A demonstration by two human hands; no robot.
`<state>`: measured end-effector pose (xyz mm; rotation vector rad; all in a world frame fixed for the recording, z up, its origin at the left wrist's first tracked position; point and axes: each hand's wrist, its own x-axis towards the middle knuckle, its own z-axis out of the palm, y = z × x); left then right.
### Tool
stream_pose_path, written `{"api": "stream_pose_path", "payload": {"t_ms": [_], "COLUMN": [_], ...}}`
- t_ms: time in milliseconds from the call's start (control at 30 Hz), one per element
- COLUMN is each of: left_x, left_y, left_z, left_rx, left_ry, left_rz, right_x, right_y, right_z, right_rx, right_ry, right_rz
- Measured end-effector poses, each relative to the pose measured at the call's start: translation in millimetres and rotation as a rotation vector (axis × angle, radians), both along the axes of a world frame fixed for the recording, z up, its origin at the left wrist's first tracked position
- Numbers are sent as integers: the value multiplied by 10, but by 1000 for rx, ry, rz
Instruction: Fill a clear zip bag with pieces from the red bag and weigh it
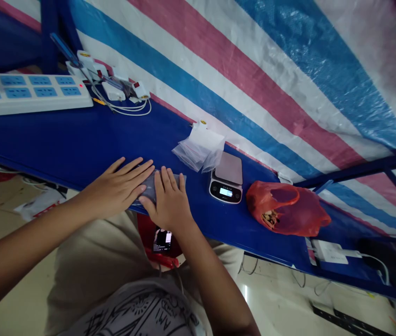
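A white power strip (26, 93) is lying at the left end of the blue table (79, 140), small white chargers (114, 88) sitting just beside it. A heap of clear bags (200, 149) is lying just beside a kitchen scale (226, 179) — its display is glowing. A red plastic bag (285, 207) is slumping near the scale, and a striped tarp (254, 60) is hanging behind

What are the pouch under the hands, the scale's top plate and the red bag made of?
Pouch: probably thin clear plastic film; blue table shows through between left hand and right hand, both flat. Scale plate: looks like brushed metal, dull sheen; could be coated plastic. Red bag: thin translucent plastic, crinkled, brownish contents showing through.
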<state>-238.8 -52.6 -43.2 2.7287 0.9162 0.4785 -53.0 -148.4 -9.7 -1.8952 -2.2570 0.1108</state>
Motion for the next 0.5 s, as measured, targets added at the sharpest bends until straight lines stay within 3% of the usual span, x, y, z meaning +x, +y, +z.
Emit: {"api": "stream_pose_path", "payload": {"t_ms": [500], "left_x": [-6], "left_y": [-17], "left_z": [70], "left_rx": [-18], "left_ry": [52], "left_rz": [42], "right_x": [271], "right_y": [-138], "right_z": [-126], "right_rx": [8], "right_ry": [30], "right_rz": [-189]}}
